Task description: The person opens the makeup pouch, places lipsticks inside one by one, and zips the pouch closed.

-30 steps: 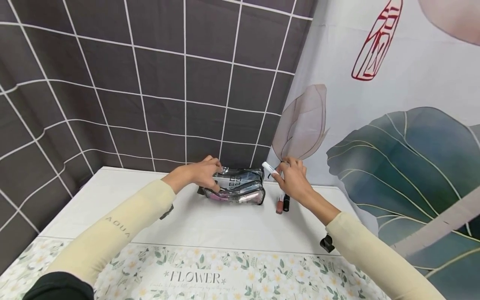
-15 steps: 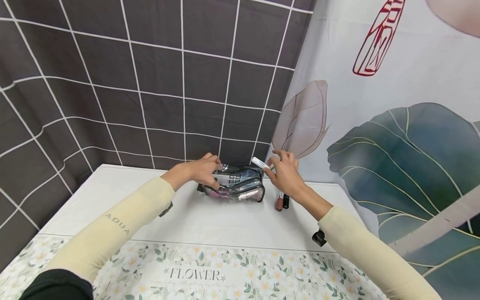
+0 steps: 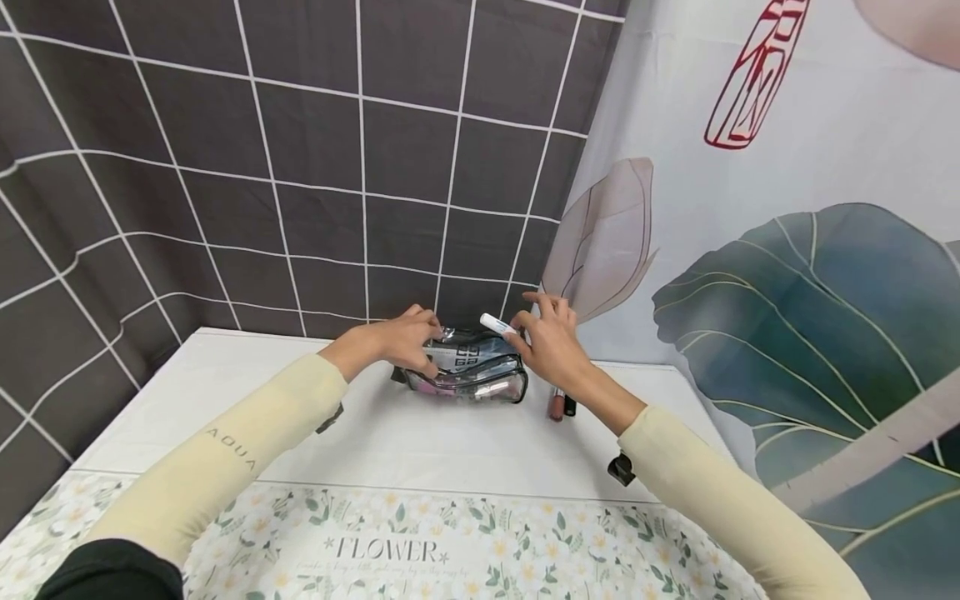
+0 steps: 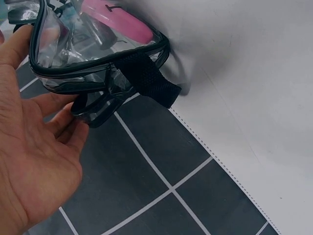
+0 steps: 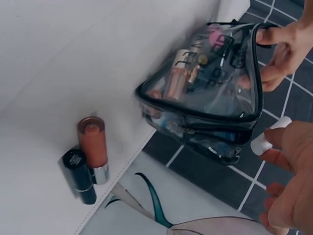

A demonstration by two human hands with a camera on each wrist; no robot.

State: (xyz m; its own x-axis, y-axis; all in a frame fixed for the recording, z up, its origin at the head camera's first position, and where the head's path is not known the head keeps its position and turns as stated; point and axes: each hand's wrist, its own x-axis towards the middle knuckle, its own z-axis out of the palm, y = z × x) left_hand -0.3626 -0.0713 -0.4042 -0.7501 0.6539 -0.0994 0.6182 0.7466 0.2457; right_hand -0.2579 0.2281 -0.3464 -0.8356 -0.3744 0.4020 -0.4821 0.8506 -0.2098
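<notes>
A clear cosmetic bag (image 3: 480, 385) with black piping stands at the back of the white tabletop. My left hand (image 3: 401, 342) grips its upper left edge, thumb at the rim and fingers behind, as the left wrist view shows. Inside the bag are a pink item (image 4: 120, 20) and a small peach-coloured tube (image 5: 177, 81). My right hand (image 3: 552, 340) pinches a white stick-like tube (image 3: 496, 324), held above the bag's right end. In the right wrist view the tube (image 5: 261, 145) is beside the bag's rim, apart from it.
Right of the bag, a brownish-pink lip gloss tube (image 5: 93, 144) and a black lipstick-like tube (image 5: 76, 169) stand side by side on the white tabletop (image 3: 420, 454). A dark gridded cloth (image 3: 300, 217) hangs behind. A floral mat (image 3: 480, 533) covers the front edge.
My right hand has moved left with the white tube, from beside the bag to above its right end. The left hand keeps its grip on the bag.
</notes>
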